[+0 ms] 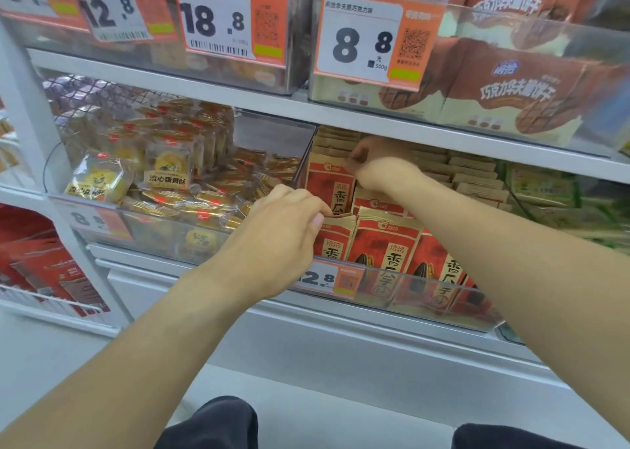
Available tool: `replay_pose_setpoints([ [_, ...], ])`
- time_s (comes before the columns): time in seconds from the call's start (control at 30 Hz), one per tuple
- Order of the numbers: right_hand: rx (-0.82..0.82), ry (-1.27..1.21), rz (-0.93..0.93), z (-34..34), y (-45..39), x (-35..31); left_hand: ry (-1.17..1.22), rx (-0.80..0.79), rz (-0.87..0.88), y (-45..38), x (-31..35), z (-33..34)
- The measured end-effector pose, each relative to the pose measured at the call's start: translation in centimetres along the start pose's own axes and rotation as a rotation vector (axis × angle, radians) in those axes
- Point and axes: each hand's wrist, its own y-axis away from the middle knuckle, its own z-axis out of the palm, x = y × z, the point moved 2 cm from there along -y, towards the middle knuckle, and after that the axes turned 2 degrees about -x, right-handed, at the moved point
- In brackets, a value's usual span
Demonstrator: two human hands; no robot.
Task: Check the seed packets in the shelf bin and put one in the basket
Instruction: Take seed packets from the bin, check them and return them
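I am reading "8.8" and "500g" on the orange price tag (370, 38) clipped to the upper right bin, "18.8" on the tag (231, 17) left of it, and "12.8" on the tilted tag (112, 9) further left. The seed bin's front tag (332, 278) is showing "2.8" past my wrist. The red seed packets (388, 254) are showing "洽洽" and "香瓜子". The yellow pastry packs (168, 172) are reading "流心蛋黄酥".

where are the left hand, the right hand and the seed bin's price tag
left hand (278, 223), head view, back of the hand
right hand (376, 165), head view, back of the hand
price tag (329, 278), head view, middle of the label
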Motion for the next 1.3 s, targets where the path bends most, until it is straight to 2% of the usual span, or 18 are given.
replay_pose_setpoints([
  [0.1,-0.014,0.041,0.066,0.7,-1.2,0.5,-0.005,0.007,0.018,0.1,-0.2,0.0],
  [0.2,-0.028,0.023,0.042,0.8,-1.1,0.6,0.008,0.019,0.034,0.4,-0.2,0.0],
  [0.33,-0.036,-0.079,-0.122,-0.3,1.5,1.0,-0.012,0.022,0.029,0.5,-0.3,-0.1],
  [0.43,-0.025,-0.028,-0.309,-1.1,3.9,1.7,-0.03,0.02,0.021,0.5,-0.3,-0.1],
  [0.63,0.208,-0.14,-0.484,-2.4,7.7,2.3,-0.042,0.187,-0.031,0.4,0.3,-0.9],
  [0.8,0.477,-0.334,-0.63,-3.6,11.0,2.6,0.165,0.422,-0.103,0.6,1.3,-1.6],
  [0.87,0.586,-0.48,-0.665,-4.5,12.4,2.8,0.257,0.454,-0.117,0.7,1.7,-1.7],
  [0.93,0.676,-0.634,-0.701,-5.8,13.8,3.0,0.302,0.456,-0.064,0.9,2.6,-1.9],
  [1.03,0.809,-0.724,-0.755,-7.5,15.7,4.0,0.247,0.461,0.108,1.6,5.0,-2.7],
  [1.1,0.846,-0.766,-0.719,-8.0,16.8,5.2,0.227,0.45,0.223,2.4,6.7,-2.8],
  [1.17,0.785,-0.856,-0.604,-8.0,17.9,6.2,0.352,0.369,0.259,3.1,7.8,-2.4],
  [1.3,0.423,-1.0,-0.344,-5.5,19.6,7.3,0.862,-0.031,0.04,3.8,9.2,-0.1],
])
